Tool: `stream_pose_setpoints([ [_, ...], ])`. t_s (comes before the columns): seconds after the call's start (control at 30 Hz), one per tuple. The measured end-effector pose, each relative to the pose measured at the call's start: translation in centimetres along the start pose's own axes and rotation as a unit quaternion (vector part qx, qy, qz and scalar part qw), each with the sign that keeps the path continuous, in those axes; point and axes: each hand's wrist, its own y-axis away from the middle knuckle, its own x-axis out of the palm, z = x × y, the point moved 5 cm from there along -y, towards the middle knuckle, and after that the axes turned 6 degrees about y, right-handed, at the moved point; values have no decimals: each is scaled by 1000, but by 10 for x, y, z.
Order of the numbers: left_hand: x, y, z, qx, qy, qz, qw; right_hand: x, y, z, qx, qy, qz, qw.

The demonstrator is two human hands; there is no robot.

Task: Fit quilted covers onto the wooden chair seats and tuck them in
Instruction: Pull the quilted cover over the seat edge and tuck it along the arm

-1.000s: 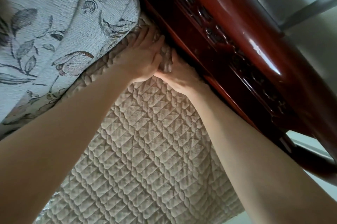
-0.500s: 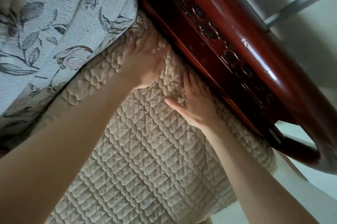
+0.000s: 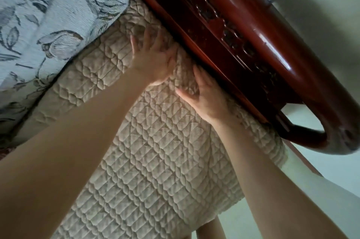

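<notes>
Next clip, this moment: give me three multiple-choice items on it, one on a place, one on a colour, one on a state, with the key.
1. Where do the left hand and the right hand rest?
A. on the quilted cover, close beside the carved wooden rail
B. on top of the rail
C. on the floor

2. What colour is the cover?
A. dark blue
B. beige
C. green

3. How does the left hand lie?
A. clenched in a fist
B. curled round the rail
C. fingers spread flat on the cover

Key:
1 A: both hands lie on the quilting just short of the rail.
2 B: the quilted fabric is pale beige throughout.
3 C: its fingers are straight and fanned out on the cover.
</notes>
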Motion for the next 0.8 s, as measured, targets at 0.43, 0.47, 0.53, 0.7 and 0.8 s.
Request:
stream_pose_setpoints([
  [0.43, 43, 19, -56, -8, -51, 71, 996, 15, 56, -75, 105, 21, 90, 990],
  [0.47, 42, 21, -59, -13, -46, 68, 997, 15, 56, -80, 103, 1, 94, 990],
  [0.53, 35, 30, -66, 12, -39, 42, 998, 12, 53, -85, 102, -42, 102, 989],
  [0.7, 47, 68, -120, 151, -45, 47, 986, -6, 89, -78, 68, -98, 17, 993],
  [0.8, 62, 65, -133, 112, -33, 75, 990, -5, 126, -85, 80, -8, 4, 997],
])
